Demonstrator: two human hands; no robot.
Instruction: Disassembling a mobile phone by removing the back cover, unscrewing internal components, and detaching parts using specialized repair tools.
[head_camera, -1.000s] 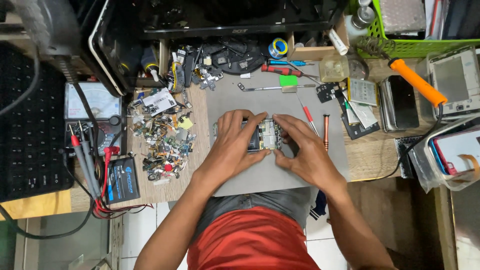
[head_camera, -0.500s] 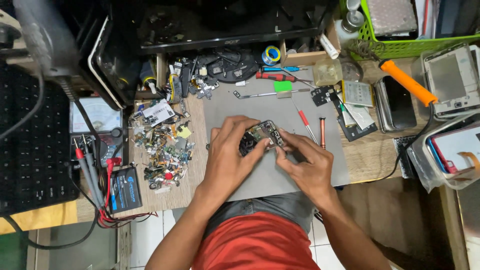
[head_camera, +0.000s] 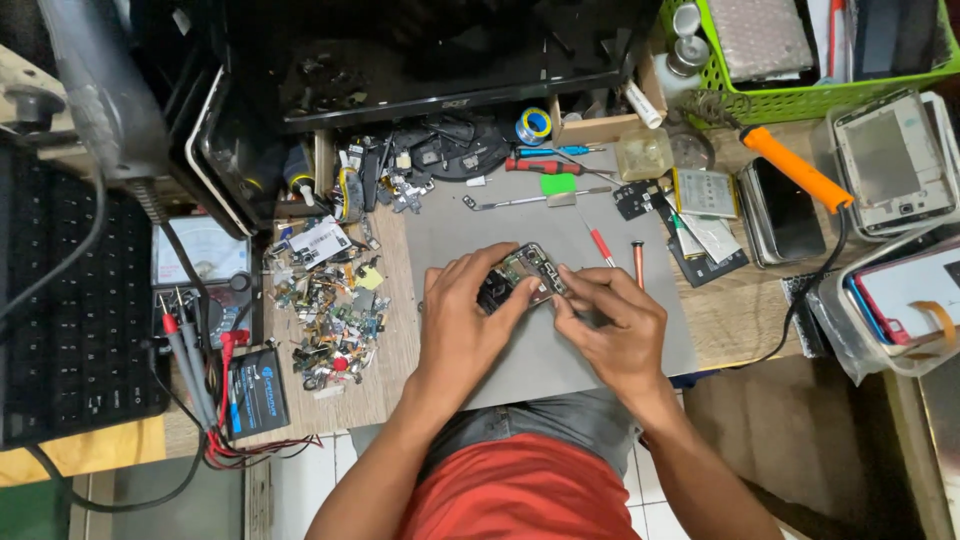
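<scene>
While the person leans over the grey work mat (head_camera: 520, 355), both hands meet on a small opened phone (head_camera: 527, 271) held just above its middle. The left hand (head_camera: 462, 318) cups the device, fingers curled and clamped on its near edge; the right hand (head_camera: 618, 322) pinches its right end, fingertips pressed together. A heap of tiny salvaged parts (head_camera: 330, 310) lies left of the mat, and a red-handled screwdriver (head_camera: 598, 240) rests just beyond the hands.

Single head-worn view, straight down from above, moderately near the workbench (head_camera: 730, 310)
</scene>
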